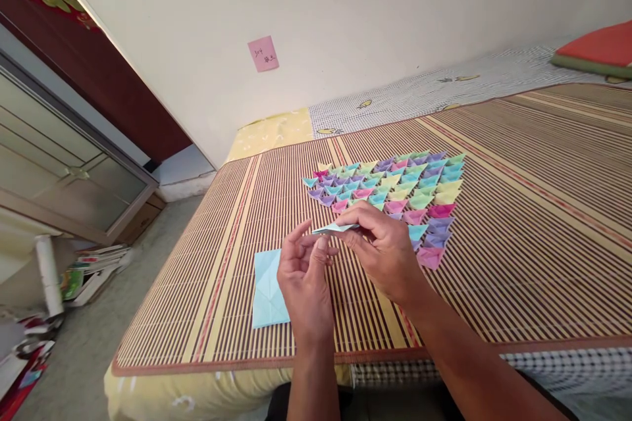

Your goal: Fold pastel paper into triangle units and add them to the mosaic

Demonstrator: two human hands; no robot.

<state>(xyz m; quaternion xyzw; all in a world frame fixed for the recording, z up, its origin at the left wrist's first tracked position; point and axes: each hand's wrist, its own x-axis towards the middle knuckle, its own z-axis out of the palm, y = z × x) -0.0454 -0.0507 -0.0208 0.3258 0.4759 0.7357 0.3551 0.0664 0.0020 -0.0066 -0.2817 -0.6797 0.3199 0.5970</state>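
Note:
My right hand [385, 247] pinches a small folded light-blue paper piece [336, 228] by its right end, just above the striped bamboo mat [518, 223]. My left hand [301, 270] is beside it, palm up with the fingers curled, its fingertips close to the piece's left end; I cannot tell whether they touch it. Under my left hand lies a creased light-blue paper sheet [266, 289]. Beyond my hands, several folded paper boats [395, 191] in blue, purple, pink, yellow and green lie in rows on the mat.
The mat covers a bed with a yellow sheet [271, 131] and checked cloth [419, 95] against a white wall bearing a pink sticky note [263, 53]. A red cushion [597, 46] lies far right. Magazines [93, 270] are on the floor at left.

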